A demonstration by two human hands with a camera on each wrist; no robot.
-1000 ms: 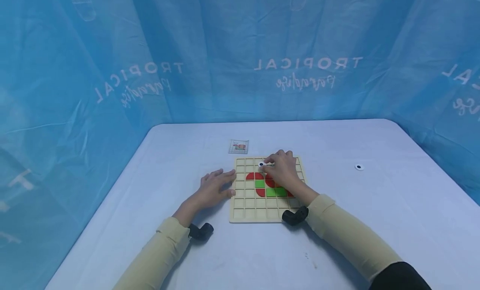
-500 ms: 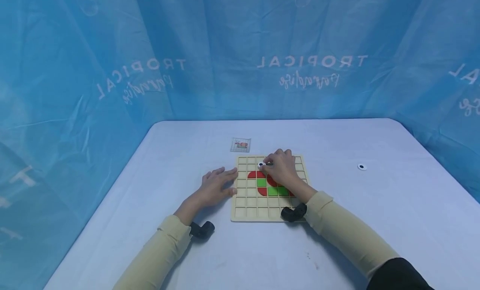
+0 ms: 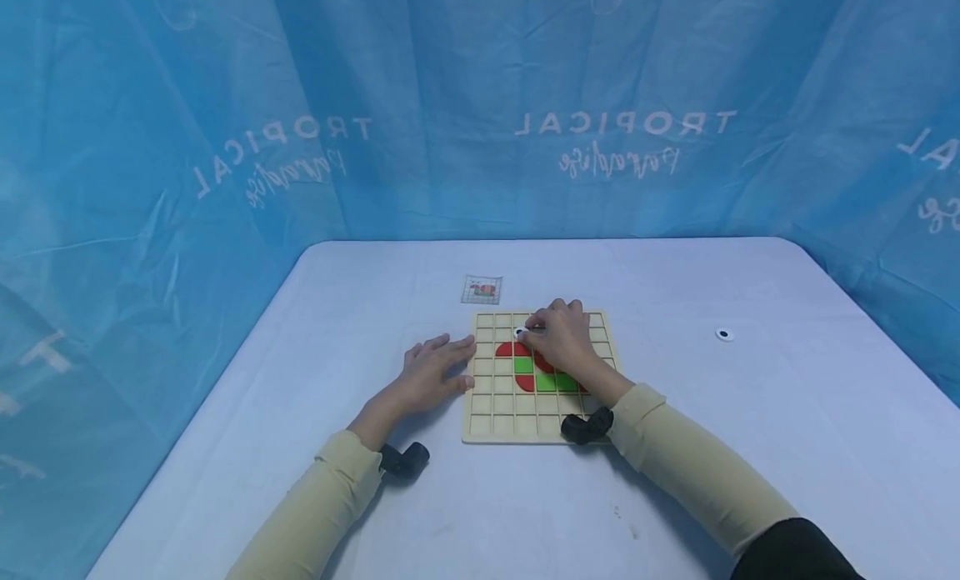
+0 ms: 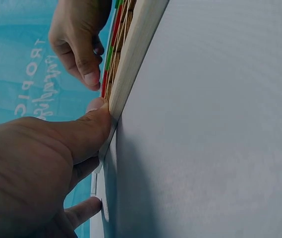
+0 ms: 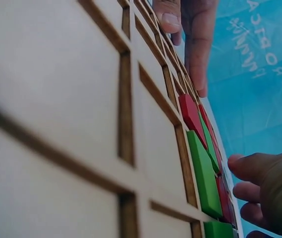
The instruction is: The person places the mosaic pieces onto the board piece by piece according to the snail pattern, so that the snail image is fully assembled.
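A pale wooden grid board [image 3: 495, 428] lies on the table, with red pieces [image 3: 506, 349] and green pieces [image 3: 546, 382] set in several of its squares. In the head view my right hand [image 3: 564, 338] reaches over the board and pinches a round white eye piece [image 3: 518, 332] with a black centre at an upper square. The hand hides part of the red and green pattern. My left hand [image 3: 429, 377] touches the board's left edge, its thumb [image 4: 93, 116] at the rim in the left wrist view and its fingers extended.
A small picture card [image 3: 482, 290] with a printed grid lies behind the board. Another white eye piece [image 3: 723, 334] is on the white table [image 3: 390, 288] to the right. A blue curtain [image 3: 480, 188] surrounds the table's back and sides.
The eye piece under my right fingertips has shifted slightly left and toward me. The left hand keeps its place at the board; the head view has shifted a little.
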